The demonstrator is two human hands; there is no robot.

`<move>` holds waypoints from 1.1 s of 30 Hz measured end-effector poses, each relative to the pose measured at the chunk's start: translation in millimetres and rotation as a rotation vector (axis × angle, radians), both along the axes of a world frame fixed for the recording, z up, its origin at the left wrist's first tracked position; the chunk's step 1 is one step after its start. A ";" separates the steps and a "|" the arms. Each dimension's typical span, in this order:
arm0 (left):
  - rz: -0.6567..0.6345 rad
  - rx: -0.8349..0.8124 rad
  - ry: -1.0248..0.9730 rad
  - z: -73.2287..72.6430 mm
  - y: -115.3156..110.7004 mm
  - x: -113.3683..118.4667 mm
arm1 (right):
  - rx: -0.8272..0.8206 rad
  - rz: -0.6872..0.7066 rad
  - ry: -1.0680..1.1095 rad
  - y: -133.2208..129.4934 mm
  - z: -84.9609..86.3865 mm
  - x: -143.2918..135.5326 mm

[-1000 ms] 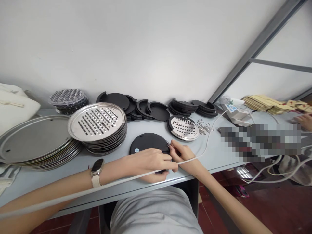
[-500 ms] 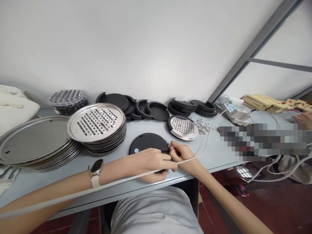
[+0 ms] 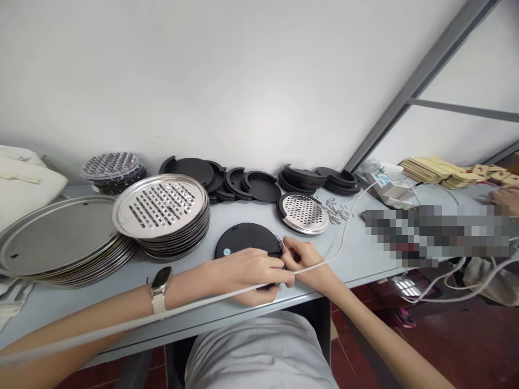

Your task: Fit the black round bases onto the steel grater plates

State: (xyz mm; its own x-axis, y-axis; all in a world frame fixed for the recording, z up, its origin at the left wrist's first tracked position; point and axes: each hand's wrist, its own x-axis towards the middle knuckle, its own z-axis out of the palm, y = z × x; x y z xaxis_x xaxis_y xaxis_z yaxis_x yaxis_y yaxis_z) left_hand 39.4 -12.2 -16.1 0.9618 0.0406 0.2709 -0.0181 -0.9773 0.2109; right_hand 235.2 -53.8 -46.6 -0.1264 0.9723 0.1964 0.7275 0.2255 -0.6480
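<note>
A round black disc (image 3: 245, 236) with a small pale blue sticker lies on the table near its front edge. My left hand (image 3: 253, 273) is closed over its near side, thumb at the front and fingers across the top. At the disc's right rim, my right hand (image 3: 304, 259) pinches a small metal hook (image 3: 281, 244) between thumb and fingertips. The underside of the disc and part of its near edge are hidden by my left hand. A white cable (image 3: 203, 298) crosses in front of both forearms.
Stacked round metal grater plates (image 3: 161, 208) and larger metal discs (image 3: 57, 232) stand at left. Black round holders (image 3: 261, 185) line the wall. A grater plate in a black holder (image 3: 305, 213) lies beside loose metal hooks (image 3: 338, 212). Another person's hand (image 3: 505, 199) shows at far right.
Both hands keep their hold at the disc's right rim, almost unmoved. The view has shifted very slightly.
</note>
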 end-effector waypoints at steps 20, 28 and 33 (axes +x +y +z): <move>0.015 -0.029 -0.005 5.6 -4.7 -0.1 | 0.021 0.007 0.035 -4.5 2.1 1.2; 0.025 -0.067 0.046 19.9 -7.2 -0.4 | 0.058 -0.005 0.038 -2.6 2.3 -0.7; 0.037 -0.057 0.063 21.3 -7.7 -0.4 | 0.014 0.012 0.085 -2.2 6.4 -1.2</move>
